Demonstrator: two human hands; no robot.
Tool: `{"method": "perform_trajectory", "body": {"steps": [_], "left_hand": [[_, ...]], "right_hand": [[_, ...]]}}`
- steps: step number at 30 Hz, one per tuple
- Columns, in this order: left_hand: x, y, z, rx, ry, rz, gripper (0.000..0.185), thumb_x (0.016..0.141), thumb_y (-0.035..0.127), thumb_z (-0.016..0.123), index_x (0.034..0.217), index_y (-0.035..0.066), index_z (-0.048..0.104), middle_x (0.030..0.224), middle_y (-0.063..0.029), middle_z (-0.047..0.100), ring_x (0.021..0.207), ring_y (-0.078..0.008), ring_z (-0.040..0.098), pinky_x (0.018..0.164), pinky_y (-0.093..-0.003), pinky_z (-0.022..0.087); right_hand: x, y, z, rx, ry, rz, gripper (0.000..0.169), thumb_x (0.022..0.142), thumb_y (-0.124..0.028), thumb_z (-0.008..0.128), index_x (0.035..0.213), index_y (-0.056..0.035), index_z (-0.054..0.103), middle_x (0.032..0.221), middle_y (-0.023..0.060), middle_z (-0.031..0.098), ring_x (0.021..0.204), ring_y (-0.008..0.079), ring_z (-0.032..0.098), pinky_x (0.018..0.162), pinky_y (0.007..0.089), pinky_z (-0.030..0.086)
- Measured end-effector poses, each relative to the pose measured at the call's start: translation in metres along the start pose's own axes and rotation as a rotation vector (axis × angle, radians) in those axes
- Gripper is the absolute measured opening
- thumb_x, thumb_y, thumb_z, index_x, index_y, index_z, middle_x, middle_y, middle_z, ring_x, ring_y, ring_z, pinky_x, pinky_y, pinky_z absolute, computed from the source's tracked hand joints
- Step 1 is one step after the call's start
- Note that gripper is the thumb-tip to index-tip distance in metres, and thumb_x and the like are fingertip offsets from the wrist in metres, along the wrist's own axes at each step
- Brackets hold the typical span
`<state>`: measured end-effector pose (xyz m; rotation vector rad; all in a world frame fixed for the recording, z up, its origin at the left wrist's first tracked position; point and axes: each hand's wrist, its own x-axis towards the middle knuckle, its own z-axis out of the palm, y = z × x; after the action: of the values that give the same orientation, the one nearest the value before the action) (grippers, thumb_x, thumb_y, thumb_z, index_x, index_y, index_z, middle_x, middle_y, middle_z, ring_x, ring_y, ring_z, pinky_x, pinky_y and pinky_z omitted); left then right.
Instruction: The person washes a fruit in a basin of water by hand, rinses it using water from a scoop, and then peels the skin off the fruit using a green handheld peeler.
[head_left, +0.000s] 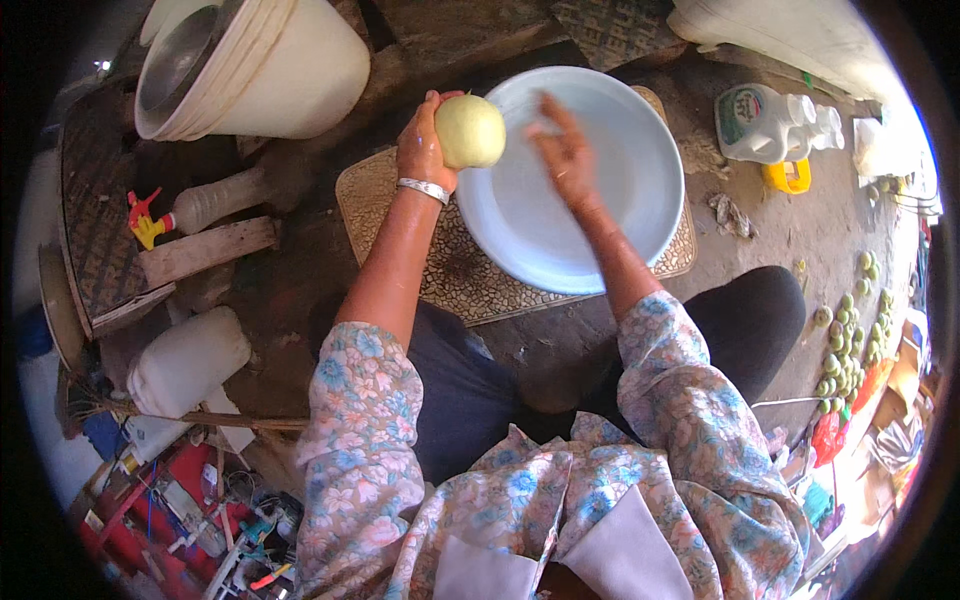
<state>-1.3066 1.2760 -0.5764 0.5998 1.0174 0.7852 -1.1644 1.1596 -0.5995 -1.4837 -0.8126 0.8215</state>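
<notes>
My left hand (429, 146) holds a round, pale yellow-green fruit (470, 131) just beyond the left rim of a large, light blue basin (660, 217). Over the basin is my right hand (566, 154), blurred by motion, its fingers apart and nothing visible in them. The basin looks to have water in it, though this is hard to tell. Beneath it lies a tan mat with a pebble pattern (450, 277), on the ground between my knees and the wall side. The fruit does not touch the right hand.
White buckets (315, 75) lie tilted at the upper left. A spray bottle (217, 202) rests beside a wooden plank (210, 251). Plastic jugs (750, 124) and a yellow-handled item (787, 177) stand at the right, with many green fruits (844, 352) on the ground farther down.
</notes>
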Motion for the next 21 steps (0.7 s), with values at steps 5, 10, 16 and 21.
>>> {"method": "perform_trajectory", "body": {"steps": [5, 10, 16, 21], "left_hand": [[-0.011, 0.02, 0.011, -0.103, -0.045, -0.123, 0.048, 0.086, 0.054, 0.051, 0.108, 0.013, 0.059, 0.107, -0.0086, 0.062, 0.098, -0.0285, 0.06, 0.079, -0.0528, 0.049], [-0.014, 0.014, 0.015, -0.049, 0.003, -0.277, 0.055, 0.082, 0.058, 0.052, 0.113, 0.014, 0.056, 0.113, -0.0111, 0.06, 0.104, -0.0306, 0.057, 0.087, -0.058, 0.043], [0.014, -0.023, 0.002, -0.273, -0.196, -0.179, 0.047, 0.086, 0.047, 0.043, 0.117, 0.013, 0.052, 0.116, -0.0099, 0.055, 0.105, -0.0241, 0.056, 0.083, -0.0412, 0.05], [-0.032, 0.005, 0.04, 0.127, 0.023, -0.211, 0.048, 0.087, 0.053, 0.041, 0.116, 0.016, 0.052, 0.111, -0.0074, 0.057, 0.102, -0.0238, 0.057, 0.075, -0.0479, 0.053]], "right_hand": [[0.004, 0.174, -0.094, -0.477, 0.357, 0.304, 0.033, 0.091, -0.026, 0.054, 0.11, 0.0005, 0.058, 0.105, 0.0156, 0.061, 0.085, 0.0224, 0.061, 0.076, 0.0322, 0.051], [0.002, 0.038, -0.002, 0.912, 0.14, 0.629, 0.022, 0.09, -0.022, 0.053, 0.093, -0.002, 0.062, 0.086, 0.0083, 0.064, 0.073, 0.0197, 0.061, 0.069, 0.0312, 0.051], [0.011, -0.044, 0.055, -0.539, 0.089, -0.717, 0.029, 0.077, -0.022, 0.065, 0.104, -0.0135, 0.065, 0.106, 0.01, 0.063, 0.107, 0.0317, 0.054, 0.091, 0.0422, 0.042], [0.055, -0.066, 0.04, -0.272, -0.081, 0.062, 0.034, 0.092, -0.035, 0.05, 0.097, -0.0079, 0.068, 0.092, 0.0124, 0.068, 0.082, 0.0262, 0.064, 0.078, 0.0353, 0.05]]}}
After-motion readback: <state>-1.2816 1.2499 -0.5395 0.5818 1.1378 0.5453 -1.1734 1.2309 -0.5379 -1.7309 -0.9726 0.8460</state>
